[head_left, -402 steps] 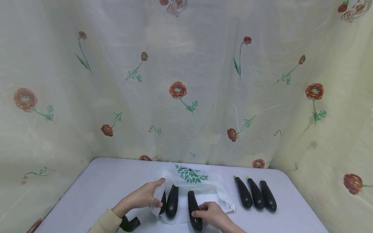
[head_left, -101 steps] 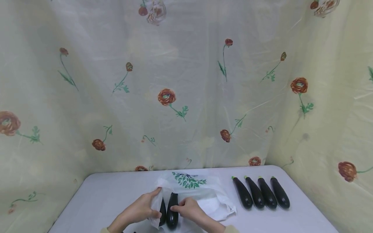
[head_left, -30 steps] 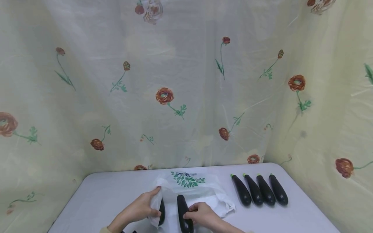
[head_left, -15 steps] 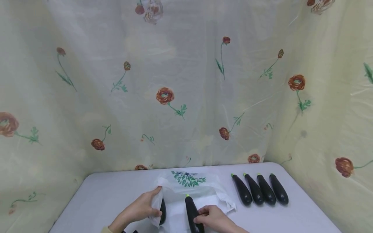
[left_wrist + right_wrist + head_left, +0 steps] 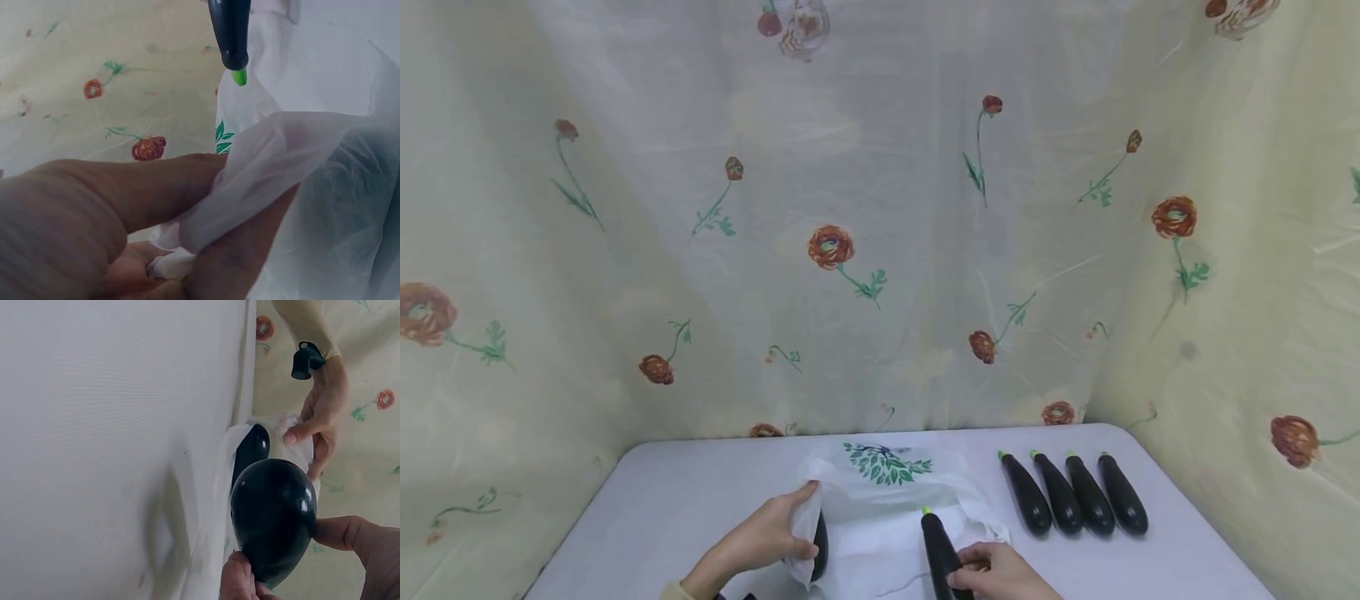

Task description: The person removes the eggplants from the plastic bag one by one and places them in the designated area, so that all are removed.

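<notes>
My right hand [image 5: 1003, 575] holds a dark eggplant [image 5: 940, 550] with a green stem end, thumb on one side and fingers on the other. It hangs over the right part of a white plastic bag [image 5: 887, 533] printed with green leaves. My left hand [image 5: 760, 537] pinches the bag's left edge and keeps its mouth spread. Another eggplant [image 5: 821, 554] lies inside the bag beside that hand, partly covered by the plastic. The right wrist view shows the held eggplant's [image 5: 273, 515] rounded end up close.
Several eggplants [image 5: 1060, 492] lie side by side at the right of the white table [image 5: 700, 479], stems pointing away. A flower-printed curtain [image 5: 895, 208] encloses the back and sides. A black wrist camera [image 5: 307, 361] is strapped to my left wrist.
My right hand has taken the eggplant from beside the other one and moved it right, out of the bag's mouth. The row gained one eggplant since the oldest frame. My left hand stays put.
</notes>
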The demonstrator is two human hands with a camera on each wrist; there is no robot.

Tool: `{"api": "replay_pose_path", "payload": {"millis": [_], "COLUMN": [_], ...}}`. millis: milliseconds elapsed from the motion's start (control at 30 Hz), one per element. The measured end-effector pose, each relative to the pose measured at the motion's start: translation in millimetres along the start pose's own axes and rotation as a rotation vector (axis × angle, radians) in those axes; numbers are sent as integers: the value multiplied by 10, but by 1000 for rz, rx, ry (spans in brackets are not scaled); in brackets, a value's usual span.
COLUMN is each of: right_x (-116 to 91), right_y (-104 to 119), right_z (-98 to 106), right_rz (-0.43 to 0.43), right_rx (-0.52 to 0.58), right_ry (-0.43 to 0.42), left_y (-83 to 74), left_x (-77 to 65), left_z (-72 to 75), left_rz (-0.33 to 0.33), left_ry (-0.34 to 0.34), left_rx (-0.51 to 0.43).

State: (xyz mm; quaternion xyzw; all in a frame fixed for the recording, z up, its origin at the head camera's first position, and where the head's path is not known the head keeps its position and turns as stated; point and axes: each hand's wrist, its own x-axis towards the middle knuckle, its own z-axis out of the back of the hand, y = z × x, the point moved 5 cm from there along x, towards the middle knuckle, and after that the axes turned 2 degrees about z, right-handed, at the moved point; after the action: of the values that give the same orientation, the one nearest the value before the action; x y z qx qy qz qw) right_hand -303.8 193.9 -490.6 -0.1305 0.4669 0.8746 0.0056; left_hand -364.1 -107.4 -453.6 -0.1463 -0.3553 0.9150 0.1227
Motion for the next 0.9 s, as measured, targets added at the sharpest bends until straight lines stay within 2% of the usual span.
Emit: {"api": "replay_pose_path", "payload": {"millis": [133, 300, 467, 667, 767, 900], "right_x": [-49, -115, -146, -165, -192, -229], "right_y": [-58, -131, -272, -437, -490, -565], "right_z": [85, 216, 325, 421, 474, 540], "right_rz": [-4, 10, 31, 1, 38, 24], "right_rx": [-8, -11, -18, -24, -22, -28], "right_ry": [-13, -38, -41, -83, -93, -135], "left_y": [6, 9, 3, 1, 12, 22], "left_x": [-4, -7, -6, 2, 7, 21], "left_z": [15, 14, 0, -12, -19, -27], "left_rz": [-19, 2, -6, 11, 14, 6], "left_ry": [1, -5, -2, -13, -15, -12], "left_rx": [9, 13, 0, 14, 15, 16]}}
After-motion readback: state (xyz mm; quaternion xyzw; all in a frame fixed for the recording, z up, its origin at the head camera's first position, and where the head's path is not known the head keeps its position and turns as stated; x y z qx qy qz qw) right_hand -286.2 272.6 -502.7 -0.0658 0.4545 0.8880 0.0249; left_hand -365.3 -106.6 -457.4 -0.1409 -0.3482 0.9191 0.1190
